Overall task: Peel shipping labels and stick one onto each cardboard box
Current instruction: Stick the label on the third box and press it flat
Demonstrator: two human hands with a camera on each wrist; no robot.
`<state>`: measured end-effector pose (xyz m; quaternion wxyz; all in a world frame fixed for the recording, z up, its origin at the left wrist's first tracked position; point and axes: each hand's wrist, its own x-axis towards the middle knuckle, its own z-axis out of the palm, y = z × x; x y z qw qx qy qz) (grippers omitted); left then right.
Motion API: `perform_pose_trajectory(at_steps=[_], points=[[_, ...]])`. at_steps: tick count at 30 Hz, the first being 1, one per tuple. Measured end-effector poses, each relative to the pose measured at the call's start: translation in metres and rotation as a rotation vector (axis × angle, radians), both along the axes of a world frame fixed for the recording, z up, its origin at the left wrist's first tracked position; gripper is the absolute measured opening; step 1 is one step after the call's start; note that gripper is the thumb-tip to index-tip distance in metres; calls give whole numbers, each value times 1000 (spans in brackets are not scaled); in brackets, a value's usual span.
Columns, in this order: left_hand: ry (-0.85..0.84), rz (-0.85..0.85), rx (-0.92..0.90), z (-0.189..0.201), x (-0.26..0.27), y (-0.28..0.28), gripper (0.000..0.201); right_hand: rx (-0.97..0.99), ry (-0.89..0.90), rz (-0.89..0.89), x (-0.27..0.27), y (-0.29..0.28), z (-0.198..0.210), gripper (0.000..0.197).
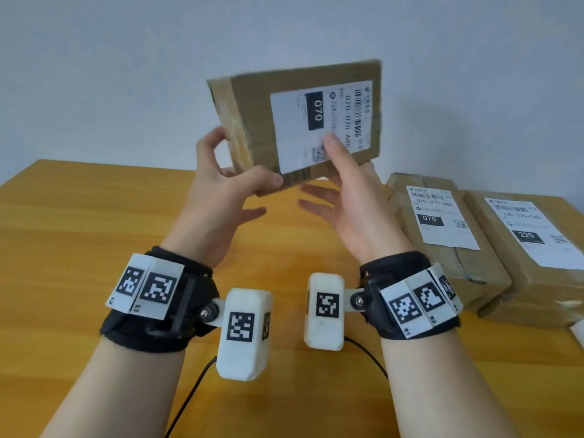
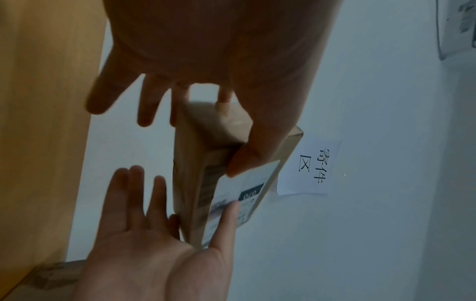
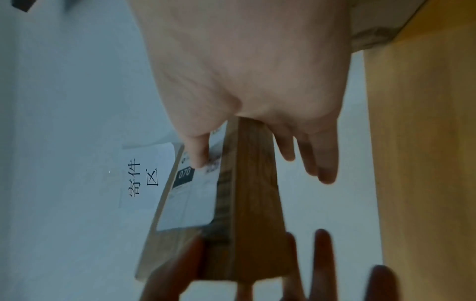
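Observation:
A flat cardboard box (image 1: 252, 115) is held up above the table, tilted, with a white "070" shipping label (image 1: 319, 124) stuck on the face towards me. My left hand (image 1: 248, 156) pinches its lower left corner, thumb on the front, index finger on the taped side. My right hand (image 1: 347, 156) pinches the lower edge, thumb pressed on the label, fingers behind. In the left wrist view the box (image 2: 195, 173) sits between the left hand (image 2: 231, 130) and the right hand (image 2: 203, 222). The right wrist view shows the box (image 3: 252, 203), its label (image 3: 190, 199) and the thumb of my right hand (image 3: 242, 158).
Two more cardboard boxes lie on the wooden table (image 1: 79, 232) at the right, one (image 1: 458, 270) labelled "070", the other (image 1: 537, 289) labelled "220". A white object (image 1: 578, 336) pokes in at the right edge. A paper sign (image 2: 309, 167) hangs on the wall behind.

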<state>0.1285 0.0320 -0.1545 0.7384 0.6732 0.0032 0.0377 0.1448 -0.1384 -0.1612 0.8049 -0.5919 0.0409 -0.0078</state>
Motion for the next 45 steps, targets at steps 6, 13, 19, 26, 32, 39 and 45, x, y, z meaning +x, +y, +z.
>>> perform_pose_trajectory(at_steps=[6, 13, 19, 26, 32, 39, 45], points=[[98, -92, 238, -4, 2, -1, 98, 231, -115, -72, -2, -3, 5, 75], [15, 124, 131, -6, 6, 8, 102, 75, -97, 1, -3, -9, 4, 70], [0, 197, 190, -13, 10, 5, 41, -230, -72, 13, 0, -8, -2, 59], [29, 162, 247, -19, 12, 1, 20, -383, -96, -10, 0, -11, -3, 46], [117, 111, 290, -21, 11, -9, 15, -489, -47, -43, -4, -20, -8, 33], [277, -80, 355, -25, 19, -30, 30, -681, 67, -16, -8, -37, -5, 36], [311, -169, 520, -26, 20, -54, 55, -766, 71, -16, -25, -51, 17, 48]])
